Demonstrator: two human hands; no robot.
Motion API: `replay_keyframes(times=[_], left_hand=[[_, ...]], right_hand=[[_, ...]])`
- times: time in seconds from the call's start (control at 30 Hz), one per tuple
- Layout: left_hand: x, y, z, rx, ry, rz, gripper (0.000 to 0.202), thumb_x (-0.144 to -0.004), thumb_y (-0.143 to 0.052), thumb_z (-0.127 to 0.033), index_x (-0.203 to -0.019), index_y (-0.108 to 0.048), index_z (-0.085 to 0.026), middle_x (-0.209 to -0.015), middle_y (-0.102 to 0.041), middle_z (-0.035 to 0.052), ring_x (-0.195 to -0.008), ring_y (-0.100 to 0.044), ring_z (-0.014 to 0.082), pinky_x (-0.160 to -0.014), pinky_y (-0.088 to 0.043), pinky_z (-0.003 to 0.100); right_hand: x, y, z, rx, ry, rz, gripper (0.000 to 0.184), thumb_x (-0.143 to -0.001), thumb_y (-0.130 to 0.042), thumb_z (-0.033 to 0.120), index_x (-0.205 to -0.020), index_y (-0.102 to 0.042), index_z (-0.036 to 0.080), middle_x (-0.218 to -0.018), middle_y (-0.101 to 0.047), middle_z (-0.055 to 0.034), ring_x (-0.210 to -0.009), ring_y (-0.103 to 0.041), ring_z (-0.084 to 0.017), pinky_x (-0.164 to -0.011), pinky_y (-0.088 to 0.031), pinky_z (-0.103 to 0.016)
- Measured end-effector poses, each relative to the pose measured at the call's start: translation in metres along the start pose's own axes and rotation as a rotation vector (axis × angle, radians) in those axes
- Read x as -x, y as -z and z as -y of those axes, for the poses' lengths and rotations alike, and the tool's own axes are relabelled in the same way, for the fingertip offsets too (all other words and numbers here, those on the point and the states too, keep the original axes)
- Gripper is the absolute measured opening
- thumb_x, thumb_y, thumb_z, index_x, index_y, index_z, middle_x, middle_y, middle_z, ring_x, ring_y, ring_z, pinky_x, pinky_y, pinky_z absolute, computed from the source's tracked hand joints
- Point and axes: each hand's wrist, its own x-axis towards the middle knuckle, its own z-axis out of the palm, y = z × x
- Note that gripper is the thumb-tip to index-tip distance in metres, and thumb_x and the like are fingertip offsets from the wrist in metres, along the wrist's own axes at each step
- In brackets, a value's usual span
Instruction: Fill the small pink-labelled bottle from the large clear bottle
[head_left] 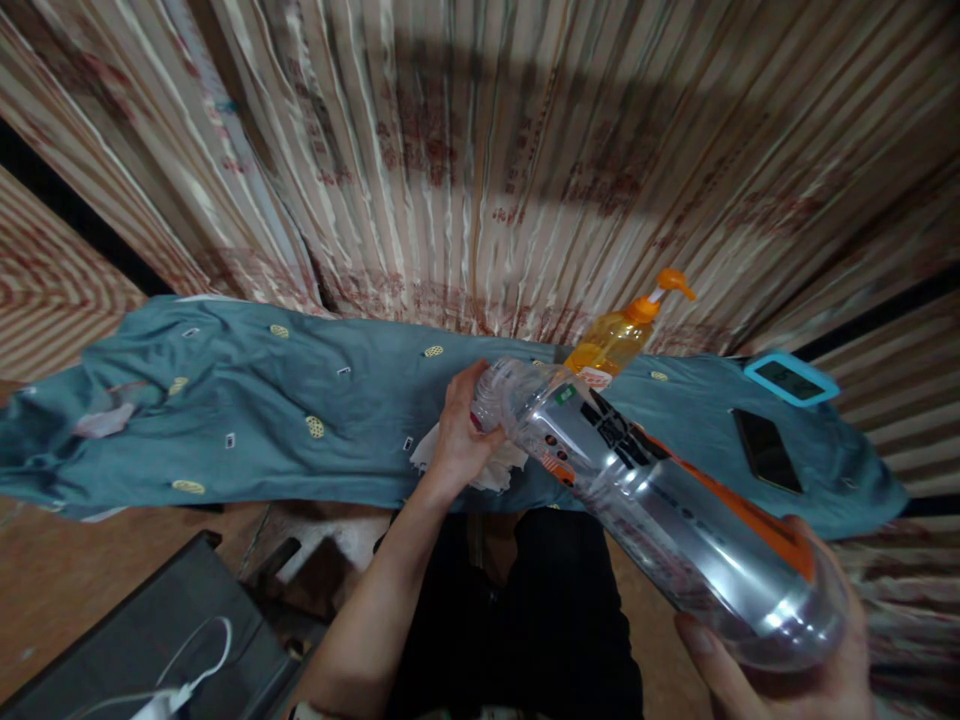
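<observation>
Head view: right hand (814,685) gripping base of plastic bottle (667,510); left hand (461,440) closed around neck end, white tissue (501,468) beneath.

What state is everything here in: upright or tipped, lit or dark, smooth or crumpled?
Clear bottle: tilted, held by left hand and right hand.
Pump bottle: upright, pump head fitted.
Phone: lying flat, screen dark.
Blue-framed display: faint digits showing.
Patterned cloth: wrinkled.
White tissue near left hand: crumpled.
White cable: loosely looped.
</observation>
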Motion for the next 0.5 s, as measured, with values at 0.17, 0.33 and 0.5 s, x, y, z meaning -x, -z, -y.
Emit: replay_keyframes(times=[0.17, 0.33, 0.5], left_hand=[[0.0006, 0.0007, 0.0007, 0.009, -0.013, 0.003, 0.073, -0.076, -0.080, -0.022, -0.142, -0.051, -0.020, -0.137, -0.062, 0.0146, -0.129, -0.060, 0.0320, -0.113, -0.047, 0.051], [0.0005, 0.0007, 0.0008, 0.004, 0.004, 0.007, 0.074, -0.076, -0.080, -0.024, -0.143, -0.050, -0.021, -0.139, -0.061, 0.0141, -0.130, -0.059, 0.0318, -0.114, -0.046, 0.051], [0.0004, 0.0004, 0.0007, 0.016, -0.005, 0.002, 0.073, -0.076, -0.081, -0.026, -0.142, -0.051, -0.020, -0.138, -0.062, 0.0144, -0.129, -0.060, 0.0316, -0.114, -0.047, 0.051]], right_hand=[[-0.0003, 0.0000, 0.0060, 0.015, 0.009, 0.020, 0.111, -0.069, -0.082, 0.065, -0.157, -0.040, 0.013, -0.156, -0.047, -0.0213, -0.142, -0.044, -0.048, -0.119, -0.025, -0.072], [-0.0013, 0.0004, 0.0098, 0.022, -0.008, 0.020, 0.111, -0.069, -0.081, 0.067, -0.157, -0.040, 0.014, -0.156, -0.047, -0.0201, -0.143, -0.045, -0.046, -0.120, -0.026, -0.068], [-0.0021, 0.0013, 0.0064, 0.007, 0.011, 0.014, 0.110, -0.069, -0.083, 0.064, -0.158, -0.040, 0.014, -0.158, -0.046, -0.0190, -0.144, -0.042, -0.047, -0.121, -0.024, -0.069]])
